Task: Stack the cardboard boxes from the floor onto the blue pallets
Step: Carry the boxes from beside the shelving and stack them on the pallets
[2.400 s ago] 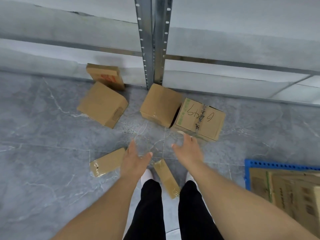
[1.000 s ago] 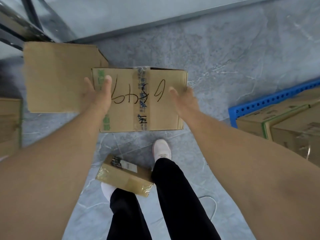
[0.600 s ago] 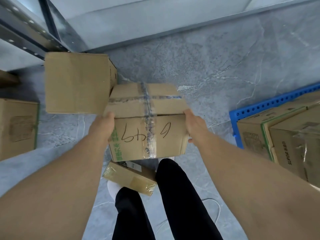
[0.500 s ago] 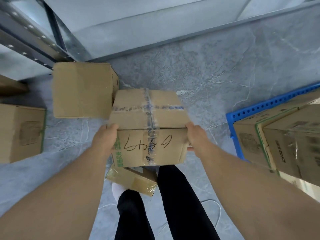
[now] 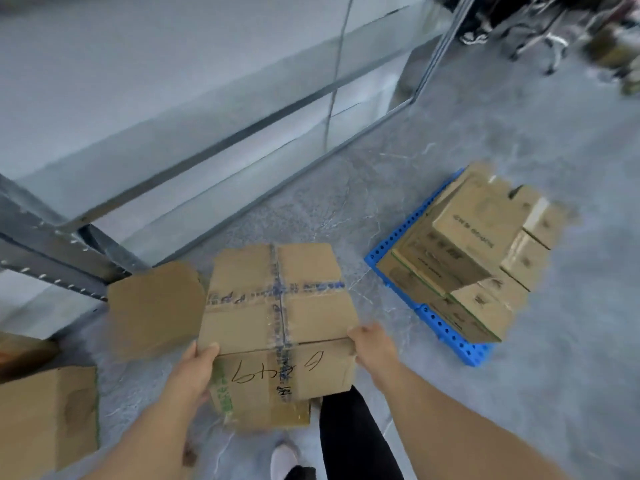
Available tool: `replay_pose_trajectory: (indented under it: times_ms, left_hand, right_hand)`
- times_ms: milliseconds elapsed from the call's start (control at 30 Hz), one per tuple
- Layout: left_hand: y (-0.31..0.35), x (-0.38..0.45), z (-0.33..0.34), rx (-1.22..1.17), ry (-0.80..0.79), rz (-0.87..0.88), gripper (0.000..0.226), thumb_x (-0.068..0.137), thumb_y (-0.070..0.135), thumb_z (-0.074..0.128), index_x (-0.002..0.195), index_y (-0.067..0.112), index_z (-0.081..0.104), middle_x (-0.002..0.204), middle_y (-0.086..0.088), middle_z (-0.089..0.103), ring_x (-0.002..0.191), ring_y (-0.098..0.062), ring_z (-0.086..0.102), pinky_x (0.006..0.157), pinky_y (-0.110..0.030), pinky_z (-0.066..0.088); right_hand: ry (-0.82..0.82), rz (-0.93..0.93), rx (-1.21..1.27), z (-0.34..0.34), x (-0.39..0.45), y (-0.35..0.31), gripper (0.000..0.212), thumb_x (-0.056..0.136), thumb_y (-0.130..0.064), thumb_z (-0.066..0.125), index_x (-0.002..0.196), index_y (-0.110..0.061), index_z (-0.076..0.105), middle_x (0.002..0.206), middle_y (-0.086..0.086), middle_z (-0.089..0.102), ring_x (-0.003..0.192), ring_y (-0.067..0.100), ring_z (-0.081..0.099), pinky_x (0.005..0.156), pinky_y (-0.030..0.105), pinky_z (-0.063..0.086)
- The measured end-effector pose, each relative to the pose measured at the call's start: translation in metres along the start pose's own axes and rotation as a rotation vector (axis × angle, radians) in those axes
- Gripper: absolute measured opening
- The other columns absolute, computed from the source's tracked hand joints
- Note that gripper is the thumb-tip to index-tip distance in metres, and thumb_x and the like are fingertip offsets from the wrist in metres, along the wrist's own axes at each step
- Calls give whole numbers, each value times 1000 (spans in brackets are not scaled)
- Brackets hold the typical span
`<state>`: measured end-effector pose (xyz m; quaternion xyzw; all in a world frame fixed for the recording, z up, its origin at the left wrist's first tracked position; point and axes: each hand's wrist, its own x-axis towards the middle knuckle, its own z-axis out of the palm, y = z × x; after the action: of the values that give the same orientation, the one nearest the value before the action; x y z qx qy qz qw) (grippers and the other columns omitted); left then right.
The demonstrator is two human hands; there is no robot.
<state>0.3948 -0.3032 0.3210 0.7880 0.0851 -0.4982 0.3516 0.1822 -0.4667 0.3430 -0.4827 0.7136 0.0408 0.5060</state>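
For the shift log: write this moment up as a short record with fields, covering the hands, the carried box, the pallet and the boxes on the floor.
held item: taped cardboard box with handwritten marks on its near face, lifted off the floor
left hand: grips the box's left edge, thumb on top
right hand: grips the box's right edge
blue pallet: on the floor to the right, already loaded
stacked boxes: piled in layers on the pallet
floor boxes: one beside the shelf post, another at lower left

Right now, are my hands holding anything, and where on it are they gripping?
Yes: the taped cardboard box, held between both hands. The left hand grips its left edge, the right hand its right edge.
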Motion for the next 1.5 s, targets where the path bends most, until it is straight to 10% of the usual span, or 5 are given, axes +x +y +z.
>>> replay_pose_trajectory:
  times_ms: [433, 1500]
  left_hand:
    - [49, -138, 69, 262, -212, 369, 44, 96, 24, 47, 139, 16, 39, 143, -8, 43, 127, -30, 42, 106, -46, 36]
    - [-11, -285, 295, 525, -396, 514, 32, 97, 23, 45, 128, 16, 46, 134, -11, 50, 120, -29, 48, 105, -48, 38]
  right_hand:
    - [320, 57, 306, -115, -124, 78, 16, 91, -21, 46, 97, -10, 56, 86, 5, 55, 79, 19, 52, 59, 28, 38]
    - [494, 109, 644, -301, -146, 286, 14, 86, -23, 53, 78, -12, 50, 72, 6, 52, 67, 21, 49, 53, 29, 32]
